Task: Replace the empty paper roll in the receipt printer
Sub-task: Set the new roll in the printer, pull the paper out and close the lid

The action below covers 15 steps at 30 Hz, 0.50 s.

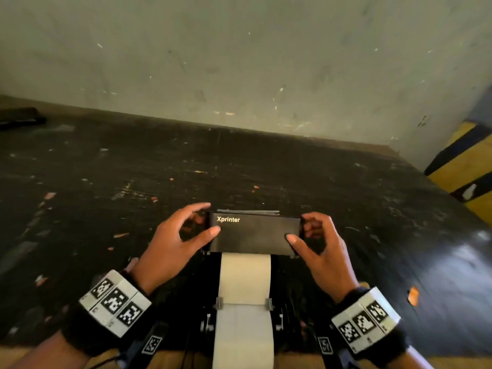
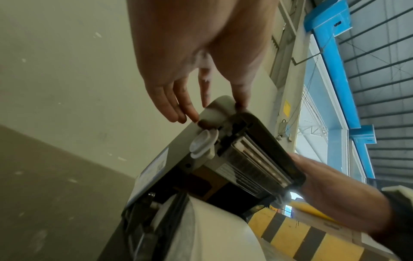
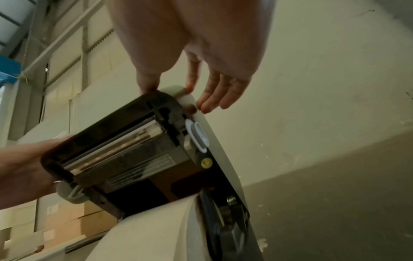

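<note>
A white strip of paper (image 1: pixel 243 296) runs out from under the raised printer lid (image 1: pixel 255 234), nearest the person. The left hand (image 1: pixel 170 243) and right hand (image 1: pixel 323 249) pinch the lid's two ends, thumbs on top, fingers curled round the sides. Beyond the fingertips lies the dark table (image 1: pixel 186 161).

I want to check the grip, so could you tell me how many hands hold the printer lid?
2: left hand at the lid's left end, right hand at its right end.
</note>
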Each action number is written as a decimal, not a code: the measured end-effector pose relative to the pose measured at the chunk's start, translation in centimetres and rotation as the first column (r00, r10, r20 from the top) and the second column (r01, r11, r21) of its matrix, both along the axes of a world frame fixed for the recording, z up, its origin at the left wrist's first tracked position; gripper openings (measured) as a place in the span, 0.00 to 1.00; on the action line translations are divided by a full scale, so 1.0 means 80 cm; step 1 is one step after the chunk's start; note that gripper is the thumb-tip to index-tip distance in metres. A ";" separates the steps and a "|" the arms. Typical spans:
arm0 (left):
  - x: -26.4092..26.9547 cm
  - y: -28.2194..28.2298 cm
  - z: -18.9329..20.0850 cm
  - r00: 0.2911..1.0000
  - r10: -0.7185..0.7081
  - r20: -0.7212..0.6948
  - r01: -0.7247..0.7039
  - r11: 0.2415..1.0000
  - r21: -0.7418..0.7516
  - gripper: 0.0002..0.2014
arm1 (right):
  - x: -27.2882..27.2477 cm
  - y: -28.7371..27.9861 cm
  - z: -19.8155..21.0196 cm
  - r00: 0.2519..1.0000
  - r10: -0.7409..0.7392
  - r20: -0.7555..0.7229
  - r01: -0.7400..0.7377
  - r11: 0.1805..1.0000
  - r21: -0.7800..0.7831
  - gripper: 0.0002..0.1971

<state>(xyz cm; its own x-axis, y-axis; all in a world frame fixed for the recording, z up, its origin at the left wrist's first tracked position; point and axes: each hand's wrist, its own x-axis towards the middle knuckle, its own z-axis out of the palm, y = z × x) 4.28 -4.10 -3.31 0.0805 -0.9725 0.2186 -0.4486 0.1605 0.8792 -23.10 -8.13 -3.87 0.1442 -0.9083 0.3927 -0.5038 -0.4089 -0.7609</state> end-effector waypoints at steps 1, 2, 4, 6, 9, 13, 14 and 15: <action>0.002 0.005 -0.006 1.000 -0.024 0.012 0.023 0.999 0.027 0.29 | -0.002 0.006 -0.007 0.999 0.027 -0.029 -0.027 1.000 0.015 0.25; 0.004 0.012 -0.013 0.998 -0.049 0.036 0.047 0.997 0.056 0.30 | -0.005 0.013 -0.014 0.996 0.059 -0.062 -0.057 0.998 0.034 0.26; 0.008 0.024 -0.024 0.990 -0.103 0.095 0.093 0.990 0.102 0.32 | -0.013 0.023 -0.027 0.985 0.124 -0.124 -0.110 0.987 0.115 0.29; 0.007 0.036 -0.033 0.982 -0.141 0.128 0.128 0.986 0.108 0.33 | -0.019 0.029 -0.038 0.967 0.187 -0.172 -0.145 0.962 0.229 0.34; -0.001 0.055 -0.040 0.972 -0.137 0.191 0.129 0.990 0.056 0.28 | -0.023 0.044 -0.044 0.946 0.239 -0.221 -0.166 0.939 0.302 0.35; -0.002 0.070 -0.062 0.963 -0.146 0.227 0.127 0.987 0.093 0.33 | -0.023 0.061 -0.050 0.911 0.331 -0.246 -0.215 0.891 0.400 0.34; -0.002 0.074 -0.069 0.965 -0.147 0.219 0.127 0.987 0.102 0.34 | -0.024 0.065 -0.052 0.909 0.331 -0.255 -0.212 0.891 0.402 0.35; -0.002 0.076 -0.074 0.965 -0.148 0.215 0.126 0.985 0.114 0.34 | -0.024 0.067 -0.054 0.909 0.331 -0.252 -0.210 0.887 0.411 0.36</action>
